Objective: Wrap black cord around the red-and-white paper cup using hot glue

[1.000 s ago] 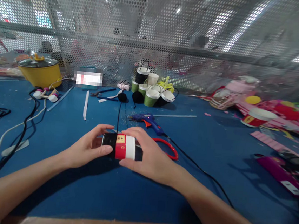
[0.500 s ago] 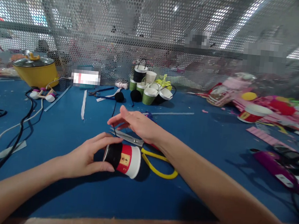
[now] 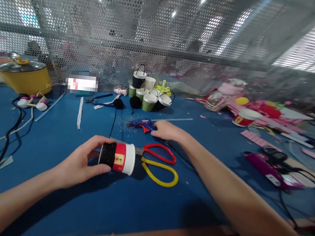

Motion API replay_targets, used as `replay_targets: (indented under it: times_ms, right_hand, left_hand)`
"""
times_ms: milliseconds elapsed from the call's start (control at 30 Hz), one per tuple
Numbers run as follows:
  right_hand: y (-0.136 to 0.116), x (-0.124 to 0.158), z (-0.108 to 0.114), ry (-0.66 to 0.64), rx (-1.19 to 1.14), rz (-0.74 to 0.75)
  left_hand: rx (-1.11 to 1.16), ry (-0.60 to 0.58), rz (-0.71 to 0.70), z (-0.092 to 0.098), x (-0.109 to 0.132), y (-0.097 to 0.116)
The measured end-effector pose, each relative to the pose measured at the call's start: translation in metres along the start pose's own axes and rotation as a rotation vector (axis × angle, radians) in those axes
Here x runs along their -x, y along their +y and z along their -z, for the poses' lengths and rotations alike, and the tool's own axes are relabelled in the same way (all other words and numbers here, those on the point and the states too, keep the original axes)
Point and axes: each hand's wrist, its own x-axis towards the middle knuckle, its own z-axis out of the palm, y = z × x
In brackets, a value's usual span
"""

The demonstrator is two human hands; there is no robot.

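Note:
My left hand (image 3: 79, 160) is closed around a paper cup (image 3: 129, 160) lying on its side, its mouth facing right. The cup is red and white, and black cord covers its base end. A loose black cord (image 3: 113, 123) runs from the cup back to a small black ball of cord (image 3: 118, 103). Farther back, my right hand (image 3: 166, 130) grips the handle of a blue hot glue gun (image 3: 138, 123) with a red trigger, its nozzle pointing left. Between the hands lie scissors (image 3: 140, 153) with one red and one yellow handle, blades partly hidden behind the cup.
Small green and black cup baskets (image 3: 149, 102) are grouped at the back, beside a second black ball (image 3: 135, 102). Pliers (image 3: 91, 100) and a white strip (image 3: 80, 113) lie left of them. A yellow pot (image 3: 24, 79) stands far left. Another red-and-white cup (image 3: 243, 118) and a purple device (image 3: 264, 169) are right.
My right hand has left the black cord, moved right and back, and taken hold of the glue gun. My left hand still holds the cup. The view has shifted slightly right.

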Motion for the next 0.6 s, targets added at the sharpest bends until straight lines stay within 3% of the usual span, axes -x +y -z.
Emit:
replay_targets:
  times_ms: [200,367,467,600]
  right_hand:
    - [0.003,0.009,-0.022,0.053,-0.119,-0.007]
    - [0.001,0.031,-0.006,0.029,-0.334,0.023]
    - [-0.007,0.05,0.005,-0.039,-0.571,0.103]
    - [-0.019,0.07,0.009,-0.127,-0.797,0.091]
  left_hand:
    - [0.09,-0.009,0.031,0.003,0.0,-0.001]
    - [0.026,0.017,-0.022,0.004,-0.001,-0.003]
    - [-0.017,0.03,-0.063,0.004,-0.001,-0.004]
    - [-0.068,0.043,-0.101,0.006,-0.001,-0.007]
